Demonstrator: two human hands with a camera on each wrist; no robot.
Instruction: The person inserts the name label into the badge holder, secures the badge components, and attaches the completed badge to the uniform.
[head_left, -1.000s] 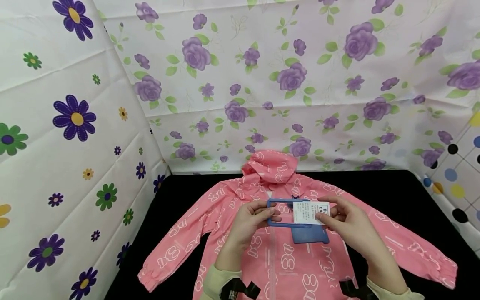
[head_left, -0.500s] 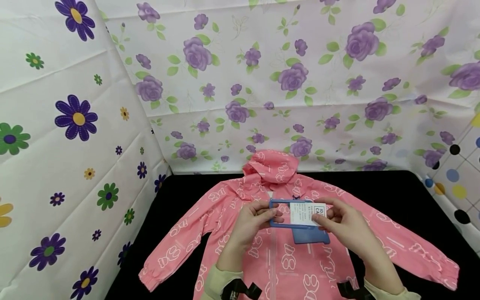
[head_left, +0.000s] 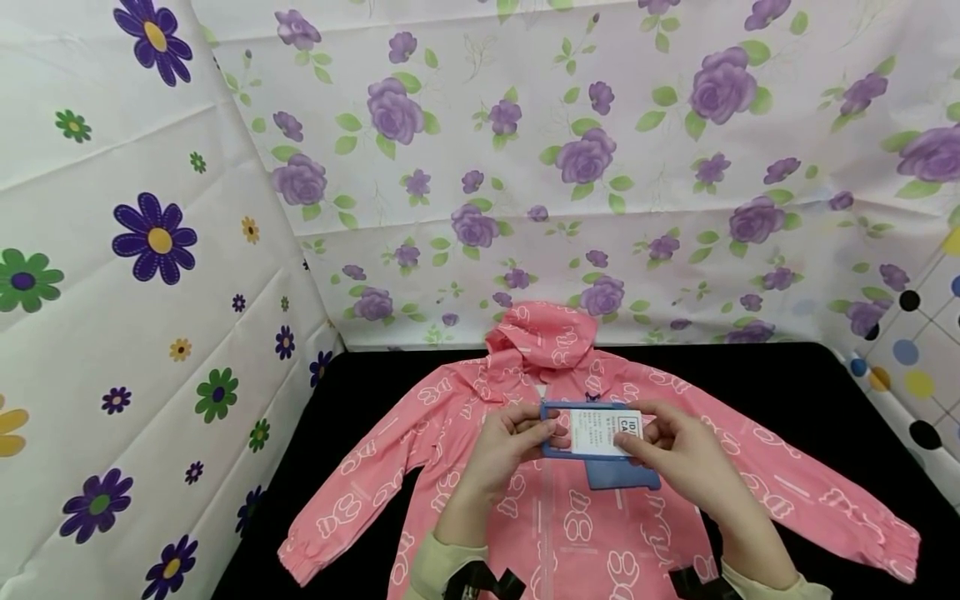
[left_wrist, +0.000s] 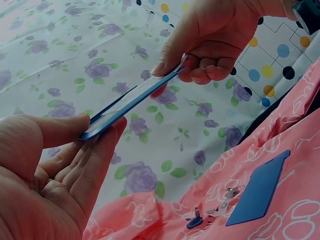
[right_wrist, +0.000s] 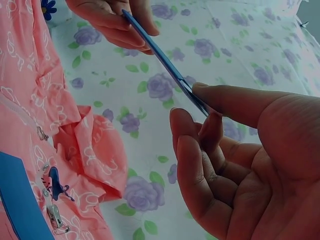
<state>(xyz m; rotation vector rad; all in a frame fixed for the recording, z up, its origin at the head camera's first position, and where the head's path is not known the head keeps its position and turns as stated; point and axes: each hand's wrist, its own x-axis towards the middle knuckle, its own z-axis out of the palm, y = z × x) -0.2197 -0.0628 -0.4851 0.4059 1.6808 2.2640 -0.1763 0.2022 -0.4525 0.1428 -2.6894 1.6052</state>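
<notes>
My left hand (head_left: 510,442) pinches the left end of a blue badge holder frame (left_wrist: 112,116) between thumb and fingers. A white ID card (head_left: 588,431) printed with "ID CA..." is pinched by my right hand (head_left: 678,446), thumb on its face. The card overlaps most of the frame's opening, and its left edge stands a little short of the frame's left end. In the left wrist view the card lies along the frame at a slant. Below both hands, a flat blue panel (left_wrist: 260,190) rests on a pink hooded jacket (head_left: 577,533).
Beside the panel on the jacket lie a small metal clip (left_wrist: 230,193) and a dark blue ornament (left_wrist: 195,220). The jacket is spread with both sleeves out on a black table (head_left: 375,392). Floral cloth walls (head_left: 480,275) stand behind and at the left.
My right hand has moved left with the ID card, which covers more of the frame's opening. My left hand still holds the frame's left end. The panel has stayed put.
</notes>
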